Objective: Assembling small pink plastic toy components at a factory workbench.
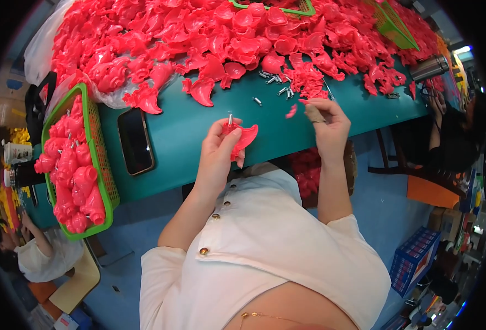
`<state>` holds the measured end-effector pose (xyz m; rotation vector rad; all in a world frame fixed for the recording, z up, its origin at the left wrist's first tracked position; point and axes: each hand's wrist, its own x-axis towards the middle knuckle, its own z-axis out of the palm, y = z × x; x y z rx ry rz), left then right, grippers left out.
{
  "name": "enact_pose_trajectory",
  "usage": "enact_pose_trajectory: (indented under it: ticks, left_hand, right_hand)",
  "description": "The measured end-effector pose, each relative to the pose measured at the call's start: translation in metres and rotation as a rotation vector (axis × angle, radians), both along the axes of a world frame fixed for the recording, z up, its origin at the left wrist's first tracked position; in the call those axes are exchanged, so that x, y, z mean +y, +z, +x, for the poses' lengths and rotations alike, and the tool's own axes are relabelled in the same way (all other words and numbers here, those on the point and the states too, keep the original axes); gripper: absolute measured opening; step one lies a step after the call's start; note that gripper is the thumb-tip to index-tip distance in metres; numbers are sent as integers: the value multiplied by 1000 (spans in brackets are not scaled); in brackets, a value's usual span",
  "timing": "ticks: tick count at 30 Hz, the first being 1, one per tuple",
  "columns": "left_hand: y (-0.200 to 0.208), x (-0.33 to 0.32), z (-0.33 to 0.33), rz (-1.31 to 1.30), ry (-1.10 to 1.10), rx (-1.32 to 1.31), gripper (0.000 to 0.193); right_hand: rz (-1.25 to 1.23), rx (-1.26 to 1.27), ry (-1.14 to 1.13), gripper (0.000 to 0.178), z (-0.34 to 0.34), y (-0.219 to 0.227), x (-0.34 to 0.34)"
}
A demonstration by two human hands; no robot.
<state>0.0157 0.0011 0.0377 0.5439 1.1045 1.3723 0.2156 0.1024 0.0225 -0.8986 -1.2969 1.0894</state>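
Between thumb and fingers, my left hand [215, 151] grips a curved, pointed pink plastic shell piece [246, 136]. A small silver metal spring [231, 119] stands upright at its upper left. To the right, my right hand [332, 132] is raised over the table edge, its thumb and forefinger pinching a small pink plastic part [292, 111]. Brownish tape wraps one of its fingertips. Beyond the hands, several loose metal springs [282, 91] lie by a heap of small pink parts [308, 80].
Pink shell pieces [243, 41] pile across the green table [188, 124]. At left stand a green basket [111, 192] of pink assemblies and a black phone [135, 141]. A metal flask [429, 68] lies at right. Other people [47, 250] sit on both sides.
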Motion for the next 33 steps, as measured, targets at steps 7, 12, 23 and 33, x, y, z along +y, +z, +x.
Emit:
enact_pose_trajectory:
  ticks: [7,12,23,33]
  left_hand:
    - [-5,1,-7,-13,93,6,25]
    - [-10,-1,-10,14,83,7,25]
    - [-3,-3,-8,29,44,-36,30]
    - [-1,-2,-8,12,61,-39,23]
  right_hand:
    - [-277,93,315,20,-43,5,7]
    - [-191,-41,541,22,-59,4,-3]
    - [-215,146,528,9,-76,5,-13]
    - [419,-373,479,13,-75,6,-11]
